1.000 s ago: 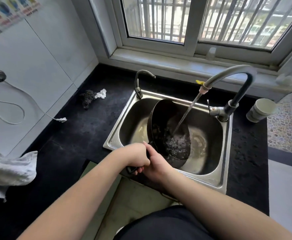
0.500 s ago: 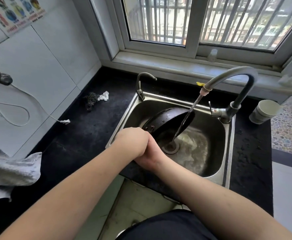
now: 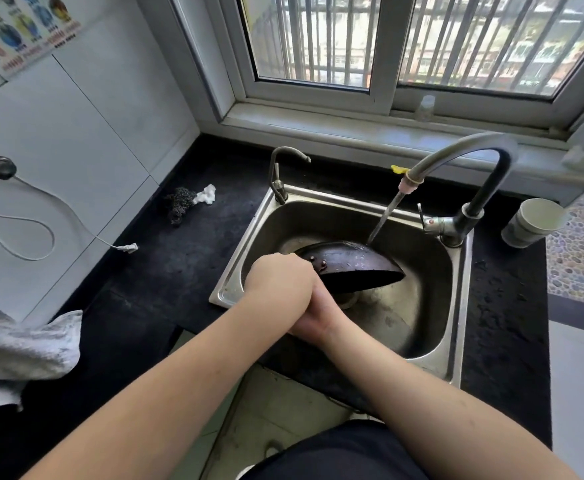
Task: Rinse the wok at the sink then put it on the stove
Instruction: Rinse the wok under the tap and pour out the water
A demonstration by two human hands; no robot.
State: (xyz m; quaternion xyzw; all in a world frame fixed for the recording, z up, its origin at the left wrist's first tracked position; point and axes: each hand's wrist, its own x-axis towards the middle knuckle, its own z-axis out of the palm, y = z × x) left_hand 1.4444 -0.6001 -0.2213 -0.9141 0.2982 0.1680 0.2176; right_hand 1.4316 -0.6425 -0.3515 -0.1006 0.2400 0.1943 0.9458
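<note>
My left hand (image 3: 278,284) sits on top, my right hand (image 3: 315,315) tucked under it, both clasped at the wok's handle, which I can't see at all; each grip is closed around it. The wok (image 3: 353,270) hangs tipped over inside the sink (image 3: 457,306), dark underside up. Water from the tap (image 3: 457,161) strikes its back. Beyond, a paper cup (image 3: 533,221) lies on the worktop (image 3: 179,265).

Dark wok (image 3: 353,263) overturned in sink (image 3: 457,341)
</note>
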